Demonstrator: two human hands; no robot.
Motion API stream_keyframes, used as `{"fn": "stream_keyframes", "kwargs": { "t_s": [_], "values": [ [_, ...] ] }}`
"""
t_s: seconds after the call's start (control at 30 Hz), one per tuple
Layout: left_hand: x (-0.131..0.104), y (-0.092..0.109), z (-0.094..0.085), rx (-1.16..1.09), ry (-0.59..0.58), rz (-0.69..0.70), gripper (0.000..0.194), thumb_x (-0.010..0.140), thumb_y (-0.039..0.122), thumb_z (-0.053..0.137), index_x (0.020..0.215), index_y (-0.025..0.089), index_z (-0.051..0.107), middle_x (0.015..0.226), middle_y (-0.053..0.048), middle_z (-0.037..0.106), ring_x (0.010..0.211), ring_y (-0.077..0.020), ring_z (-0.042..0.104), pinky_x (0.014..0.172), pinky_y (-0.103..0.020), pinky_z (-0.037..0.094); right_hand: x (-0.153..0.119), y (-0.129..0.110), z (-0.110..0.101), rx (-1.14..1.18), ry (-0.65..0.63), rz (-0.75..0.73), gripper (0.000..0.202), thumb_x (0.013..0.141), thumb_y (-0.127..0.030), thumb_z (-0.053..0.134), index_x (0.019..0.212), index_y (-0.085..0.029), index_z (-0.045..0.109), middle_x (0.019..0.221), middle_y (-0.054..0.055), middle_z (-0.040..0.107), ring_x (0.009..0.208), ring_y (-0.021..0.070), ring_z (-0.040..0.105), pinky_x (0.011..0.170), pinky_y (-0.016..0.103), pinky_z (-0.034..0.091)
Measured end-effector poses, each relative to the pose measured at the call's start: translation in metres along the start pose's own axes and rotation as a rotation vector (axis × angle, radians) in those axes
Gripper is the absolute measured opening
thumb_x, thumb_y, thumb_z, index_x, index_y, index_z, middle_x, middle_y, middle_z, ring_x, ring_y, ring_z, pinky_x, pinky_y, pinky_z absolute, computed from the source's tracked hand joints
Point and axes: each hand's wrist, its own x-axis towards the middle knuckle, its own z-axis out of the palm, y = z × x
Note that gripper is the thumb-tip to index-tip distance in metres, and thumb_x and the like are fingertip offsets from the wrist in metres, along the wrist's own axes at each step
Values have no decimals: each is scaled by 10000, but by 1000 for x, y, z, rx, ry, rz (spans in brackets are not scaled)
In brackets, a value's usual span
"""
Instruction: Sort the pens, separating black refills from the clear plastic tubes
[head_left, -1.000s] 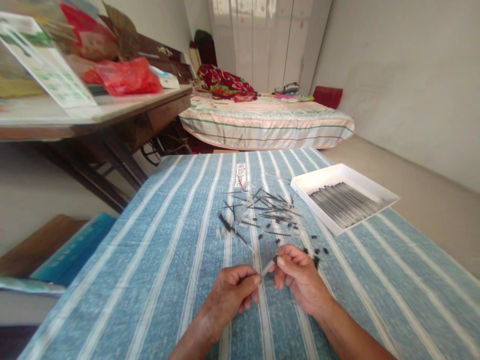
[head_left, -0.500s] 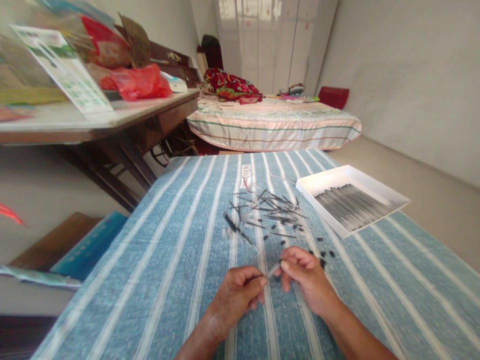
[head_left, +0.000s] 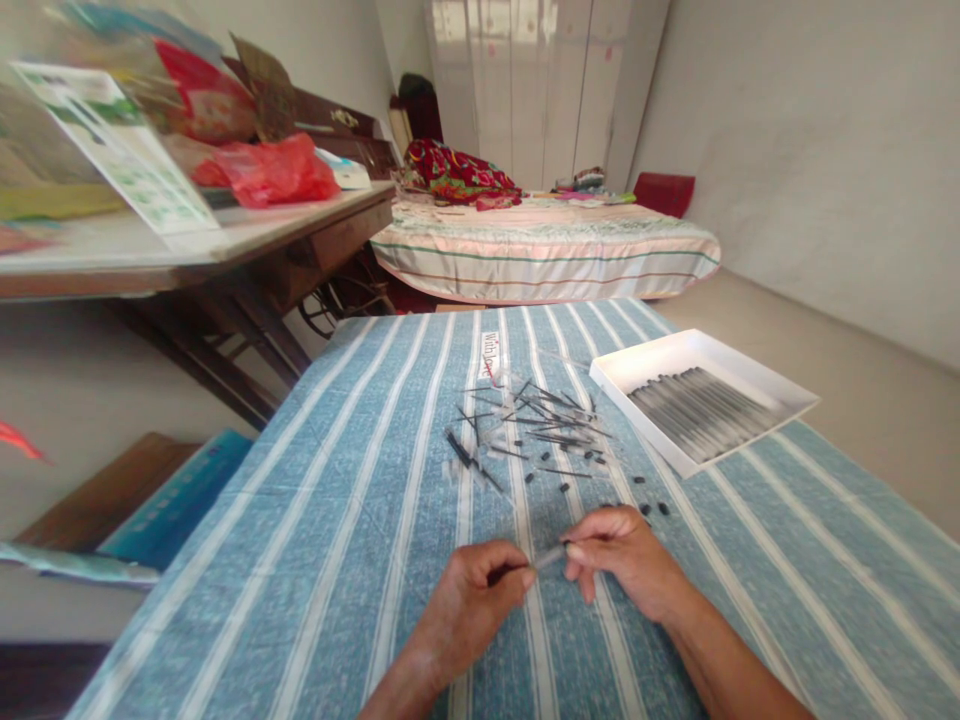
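Observation:
Near the front of the table, my left hand (head_left: 484, 590) is closed on one end of a clear pen barrel (head_left: 550, 556). My right hand (head_left: 619, 558) pinches the barrel's other end, where a small dark end plug shows between thumb and fingertips. Both hands are just above the cloth, the barrel bridging the short gap between them. Beyond them lies a loose pile of thin black pen refills (head_left: 551, 436) mixed with clear pieces. Several small black plugs (head_left: 646, 509) are scattered by my right hand and along the pile's near side.
A white shallow box (head_left: 609, 374) at the right holds a row of dark, pen-like sticks (head_left: 694, 405). Blue striped cloth (head_left: 315, 520) covers the table. To the left stands a desk (head_left: 285, 222) with a red plastic bag (head_left: 281, 172); a bed (head_left: 540, 245) is behind.
My right hand has turned slightly and shifted a little to the right, its fingers now closer together at the barrel's end. My left hand keeps its hold.

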Motion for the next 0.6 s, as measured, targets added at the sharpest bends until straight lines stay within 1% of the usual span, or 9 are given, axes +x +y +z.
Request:
{"fn": "stream_keyframes", "kwargs": {
  "t_s": [0.17, 0.43, 0.6],
  "values": [
    [0, 3, 1, 16, 10, -1, 225, 739, 325, 498, 641, 144, 590, 532, 41, 442, 510, -88, 381, 490, -205, 282, 1, -1, 2, -3, 14, 13, 222, 619, -307, 723, 666, -109, 635, 521, 30, 648, 347, 115, 551, 352, 196, 403],
    [1, 8, 0, 45, 50, -18, 213, 736, 318, 496, 628, 155, 580, 539, 41, 423, 523, -96, 390, 501, -203, 295, 2, -6, 10, -53, 85, -3, 289, 635, -376, 699, 562, -124, 576, 523, 16, 639, 342, 91, 530, 364, 188, 379],
    [1, 8, 0, 66, 62, -2, 224, 750, 327, 489, 624, 158, 566, 541, 45, 410, 524, -93, 377, 498, -200, 291, 3, -6, 13, -88, 113, -12, 293, 663, -379, 676, 568, -126, 565, 533, 14, 635, 342, 83, 522, 370, 186, 364]
  ]
}}
